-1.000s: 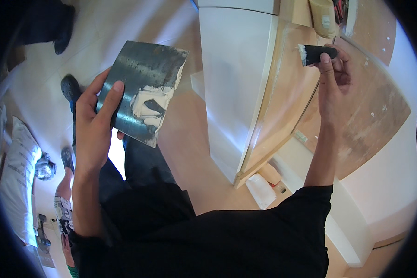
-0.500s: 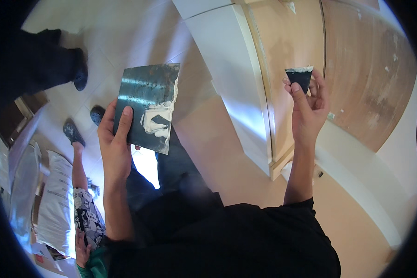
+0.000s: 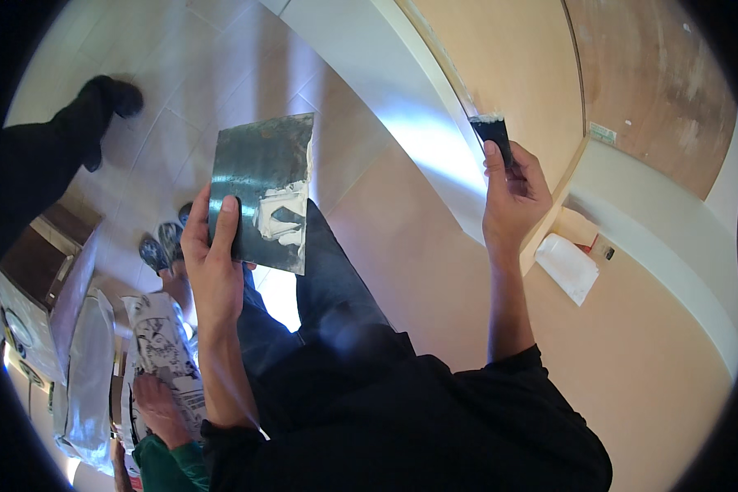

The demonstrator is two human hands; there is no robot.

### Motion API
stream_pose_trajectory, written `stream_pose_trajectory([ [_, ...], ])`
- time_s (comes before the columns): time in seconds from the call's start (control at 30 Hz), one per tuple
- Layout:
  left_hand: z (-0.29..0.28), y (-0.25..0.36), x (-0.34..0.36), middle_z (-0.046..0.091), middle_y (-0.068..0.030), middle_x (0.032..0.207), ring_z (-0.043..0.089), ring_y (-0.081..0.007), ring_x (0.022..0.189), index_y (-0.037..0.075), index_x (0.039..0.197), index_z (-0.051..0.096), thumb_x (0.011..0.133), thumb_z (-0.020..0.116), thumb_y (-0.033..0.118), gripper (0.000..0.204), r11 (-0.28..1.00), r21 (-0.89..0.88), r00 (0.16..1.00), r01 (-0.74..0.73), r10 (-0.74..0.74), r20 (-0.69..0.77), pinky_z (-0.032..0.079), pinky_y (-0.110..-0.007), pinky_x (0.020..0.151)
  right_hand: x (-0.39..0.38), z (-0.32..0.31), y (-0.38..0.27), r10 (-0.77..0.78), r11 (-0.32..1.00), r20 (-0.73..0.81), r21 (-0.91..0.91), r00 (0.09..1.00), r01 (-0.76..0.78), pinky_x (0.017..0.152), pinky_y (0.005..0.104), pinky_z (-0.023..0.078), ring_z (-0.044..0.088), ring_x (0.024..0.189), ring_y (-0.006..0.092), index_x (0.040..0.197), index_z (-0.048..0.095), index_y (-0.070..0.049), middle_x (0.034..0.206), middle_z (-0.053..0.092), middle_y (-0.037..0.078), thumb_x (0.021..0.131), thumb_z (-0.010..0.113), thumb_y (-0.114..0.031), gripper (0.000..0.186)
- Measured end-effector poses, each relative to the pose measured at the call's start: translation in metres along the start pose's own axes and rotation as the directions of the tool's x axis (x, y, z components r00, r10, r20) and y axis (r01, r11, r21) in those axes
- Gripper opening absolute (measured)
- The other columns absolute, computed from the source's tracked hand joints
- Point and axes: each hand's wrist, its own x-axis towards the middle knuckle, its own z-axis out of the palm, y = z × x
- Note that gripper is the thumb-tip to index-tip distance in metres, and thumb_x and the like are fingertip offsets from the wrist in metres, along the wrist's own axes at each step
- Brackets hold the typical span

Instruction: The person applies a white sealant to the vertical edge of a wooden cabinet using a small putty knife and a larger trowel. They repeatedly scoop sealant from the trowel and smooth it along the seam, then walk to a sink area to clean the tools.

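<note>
In my left hand (image 3: 217,254) is a flat dark metal plate (image 3: 262,148), my thumb across its face and fingers behind it. A blob of white paste (image 3: 283,193) lies on its right side. My right hand (image 3: 512,193) pinches a small black scraper blade (image 3: 490,135) by its body, thumb in front, with pale paste along its top edge. That blade is near the narrow edge of a light wooden panel (image 3: 517,57), which adjoins a white board (image 3: 385,123); whether it touches them I cannot tell.
A person's dark-trousered leg (image 3: 57,164) stands on the tiled floor (image 3: 189,90) at upper left. Another person's hand (image 3: 160,410), with green sleeve, rests on patterned shorts at lower left, beside plastic-wrapped items (image 3: 86,369). A stained plywood panel (image 3: 648,98) and white paper (image 3: 566,266) are at right.
My right hand and blade have moved left toward the panel's edge, and the view has shifted. My left hand keeps the plate. The other people's legs and hand appear in different positions.
</note>
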Motion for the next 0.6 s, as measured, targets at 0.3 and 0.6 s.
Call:
stream_pose_trajectory([
  [0.3, -0.011, -0.007, 0.005, 0.072, -0.0092, 0.106, 0.072, -0.0125, 0.087, -0.003, 0.139, 0.052, 0.102, 0.061, 0.019, 0.044, 0.999, -0.025, 0.997, 0.019, -0.017, 0.078, 0.060, -0.025, 0.074, 0.004, 0.024, 0.000, -0.081, 0.990, -0.049, 0.109, 0.995, 0.086, 0.068, 0.0218, 0.049, 0.063, 0.076, 0.0095, 0.099, 0.068, 0.006, 0.086, 0.070, 0.008, 0.088, 0.075, 0.003, 0.014],
  [0.6, -0.012, -0.011, 0.006, 0.070, -0.0107, 0.112, 0.072, -0.0150, 0.094, -0.003, 0.139, 0.053, 0.103, 0.060, 0.020, 0.043, 1.000, -0.002, 0.996, -0.011, 0.011, 0.092, 0.061, -0.028, 0.076, 0.028, 0.049, -0.011, -0.306, 0.948, -0.077, 0.062, 0.949, 0.311, 0.061, 0.0213, 0.042, 0.054, 0.069, 0.0069, 0.092, 0.071, 0.006, 0.078, 0.067, 0.005, 0.085, 0.078, 0.001, 0.012],
])
